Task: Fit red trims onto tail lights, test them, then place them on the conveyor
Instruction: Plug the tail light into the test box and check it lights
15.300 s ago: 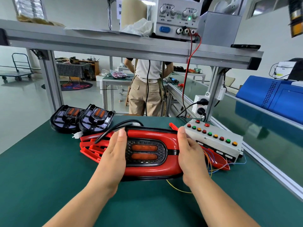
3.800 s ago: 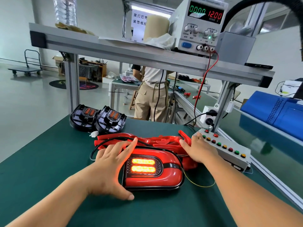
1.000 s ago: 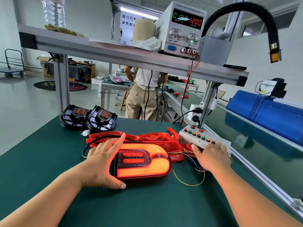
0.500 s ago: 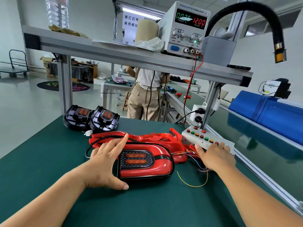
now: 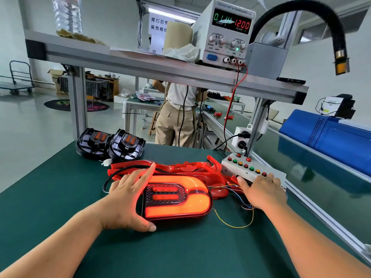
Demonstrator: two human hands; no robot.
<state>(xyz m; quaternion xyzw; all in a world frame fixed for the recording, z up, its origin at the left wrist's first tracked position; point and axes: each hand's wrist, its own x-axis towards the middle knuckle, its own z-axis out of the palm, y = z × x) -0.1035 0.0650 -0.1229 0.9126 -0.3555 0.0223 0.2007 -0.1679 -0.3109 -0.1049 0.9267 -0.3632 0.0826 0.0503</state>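
Note:
A tail light (image 5: pixel 180 205) with its red trim fitted lies on the green bench, its outer U-shaped band glowing orange-red. My left hand (image 5: pixel 128 199) holds its left end, fingers along the top edge and thumb under the front edge. My right hand (image 5: pixel 261 191) rests on the white button box (image 5: pixel 251 169), fingers straight on its near edge. Loose red trims (image 5: pixel 180 169) lie in a pile just behind the light. Two black untrimmed tail lights (image 5: pixel 111 144) sit at the back left.
Thin coloured wires (image 5: pixel 236 223) run from the light to the button box. A power supply (image 5: pixel 226 33) reading 12.00 stands on the overhead shelf. The conveyor (image 5: pixel 313 189) runs along the right. A person (image 5: pixel 176 115) stands behind the bench.
The light's outer band, dark half a second ago, glows again as it did a second ago. My hands have stayed where they were.

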